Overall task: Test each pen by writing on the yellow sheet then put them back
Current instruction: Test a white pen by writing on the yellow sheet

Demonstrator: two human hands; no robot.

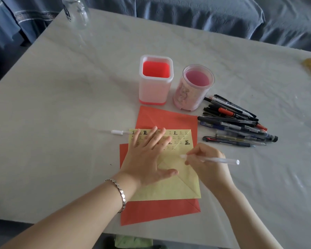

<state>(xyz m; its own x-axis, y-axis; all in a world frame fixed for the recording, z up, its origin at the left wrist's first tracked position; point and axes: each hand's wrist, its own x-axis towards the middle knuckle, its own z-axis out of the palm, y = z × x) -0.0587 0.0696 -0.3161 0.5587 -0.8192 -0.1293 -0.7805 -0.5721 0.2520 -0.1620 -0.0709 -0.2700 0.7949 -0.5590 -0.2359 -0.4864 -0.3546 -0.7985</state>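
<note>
Testing step: the left hand (147, 159) lies open, flattening the yellow paper sheet (178, 184); the right hand (207, 165) grips a white translucent pen (217, 159), whose tip must next touch the sheet.

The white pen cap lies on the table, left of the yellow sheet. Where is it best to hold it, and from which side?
Grip the white cap across its short barrel, pinching from above with thumb and forefinger. It lies flat on the table, lengthwise left to right, so its long sides are free. The left hand, flat on the yellow sheet, looks nearest.
</note>
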